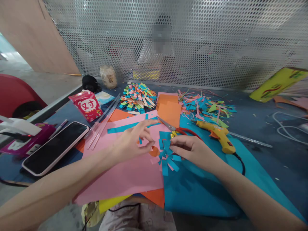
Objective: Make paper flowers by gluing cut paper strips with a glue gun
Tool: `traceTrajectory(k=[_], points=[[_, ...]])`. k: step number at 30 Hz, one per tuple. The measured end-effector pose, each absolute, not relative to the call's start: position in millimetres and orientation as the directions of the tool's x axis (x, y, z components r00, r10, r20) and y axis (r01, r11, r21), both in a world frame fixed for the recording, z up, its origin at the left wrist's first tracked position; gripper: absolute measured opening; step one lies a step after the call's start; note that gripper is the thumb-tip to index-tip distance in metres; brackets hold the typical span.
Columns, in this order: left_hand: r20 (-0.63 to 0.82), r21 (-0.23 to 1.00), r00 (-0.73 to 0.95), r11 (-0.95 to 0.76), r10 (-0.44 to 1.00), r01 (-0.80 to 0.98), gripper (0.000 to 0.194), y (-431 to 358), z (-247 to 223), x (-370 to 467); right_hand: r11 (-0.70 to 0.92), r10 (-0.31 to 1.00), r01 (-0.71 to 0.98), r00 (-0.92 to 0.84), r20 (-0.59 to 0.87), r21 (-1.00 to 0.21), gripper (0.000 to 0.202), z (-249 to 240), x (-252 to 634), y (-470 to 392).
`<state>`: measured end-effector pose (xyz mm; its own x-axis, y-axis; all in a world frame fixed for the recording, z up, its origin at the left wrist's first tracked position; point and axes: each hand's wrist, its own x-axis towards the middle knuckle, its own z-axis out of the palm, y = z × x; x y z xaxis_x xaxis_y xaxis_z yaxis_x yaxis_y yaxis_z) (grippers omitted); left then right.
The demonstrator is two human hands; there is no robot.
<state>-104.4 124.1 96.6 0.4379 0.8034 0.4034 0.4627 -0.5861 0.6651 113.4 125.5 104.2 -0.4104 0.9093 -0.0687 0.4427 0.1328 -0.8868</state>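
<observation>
My right hand (189, 147) pinches the edge of a fringed paper flower (166, 157), made of blue strips with some pink ones beneath. My left hand (136, 139) hovers over a pink paper sheet (127, 163), index finger stretched out. Its thumb and another fingertip come together; anything between them is too small to make out. Scissors (171, 127) with red handles lie just beyond the flower, pointing away to the left. Blue paper strips (122, 127) rest on the pink sheet. Under my right hand spreads a blue paper sheet (202, 189).
A yellow glue gun (218, 134) lies at the right, its cord trailing toward me. Behind are a colourful fringed paper pile (138, 98), orange paper (168, 107) and paper scraps (204, 107). Leftward are clear sticks (103, 123), a phone (56, 147) and a red snack bag (86, 105).
</observation>
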Motion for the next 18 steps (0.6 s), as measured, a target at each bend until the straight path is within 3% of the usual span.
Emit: traceTrajectory(k=[7, 15, 18], points=[[0.359, 0.733, 0.501, -0.570, 0.788, 0.371, 0.055, 126.4, 94.7, -103.8, 0.135, 0.909, 0.453, -0.410, -0.071, -0.881, 0.019, 104.8, 115.1, 125.2], [0.301, 0.749, 0.505, -0.528, 0.809, 0.401, 0.035, 126.6, 91.2, -103.2, 0.113, 0.908, 0.421, -0.412, -0.079, -0.900, 0.020, 107.0, 113.9, 123.0], [0.314, 0.766, 0.533, -0.541, 0.786, 0.347, 0.046, 126.9, 88.9, -102.7, 0.114, 0.907, 0.434, -0.413, -0.085, -0.894, 0.020, 106.5, 114.3, 122.9]])
